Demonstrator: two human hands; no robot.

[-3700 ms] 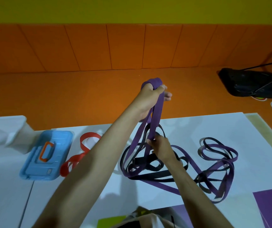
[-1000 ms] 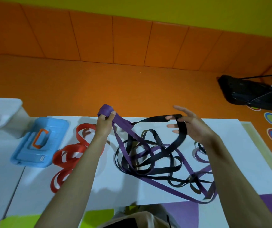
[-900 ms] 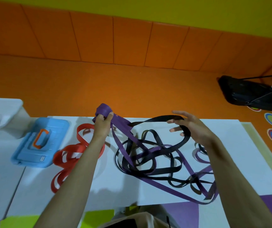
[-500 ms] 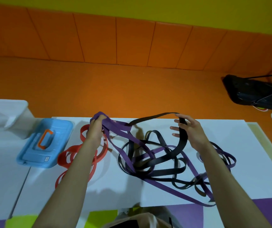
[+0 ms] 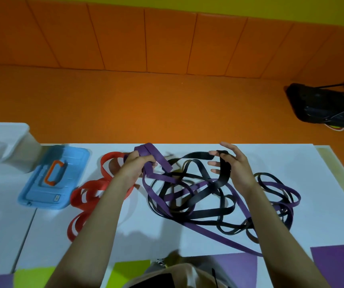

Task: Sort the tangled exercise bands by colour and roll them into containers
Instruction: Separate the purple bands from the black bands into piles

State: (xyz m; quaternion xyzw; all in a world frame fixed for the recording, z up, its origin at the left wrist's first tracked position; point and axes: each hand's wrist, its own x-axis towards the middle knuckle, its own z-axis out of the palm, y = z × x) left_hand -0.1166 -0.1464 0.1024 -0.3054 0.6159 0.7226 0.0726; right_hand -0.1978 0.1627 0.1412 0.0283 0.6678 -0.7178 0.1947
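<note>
A tangle of black bands (image 5: 203,213) and purple bands (image 5: 214,235) lies on the white mat (image 5: 291,163). My left hand (image 5: 136,165) grips a folded bunch of purple band (image 5: 153,151) just above the mat, at the tangle's left edge. My right hand (image 5: 234,164) holds a loop of black band (image 5: 224,169) hooked over its thumb, fingers spread and fairly straight. Red bands (image 5: 88,194) lie loose on the mat to the left, partly hidden by my left forearm.
A blue lid with an orange handle (image 5: 52,177) lies at the mat's left end. A white container (image 5: 5,148) stands behind it. A black bag with rods (image 5: 324,107) sits on the orange floor at far right.
Both hands have come lower and closer together over the tangle. My left hand brought the purple bunch down toward the mat; my right hand lowered the black loop.
</note>
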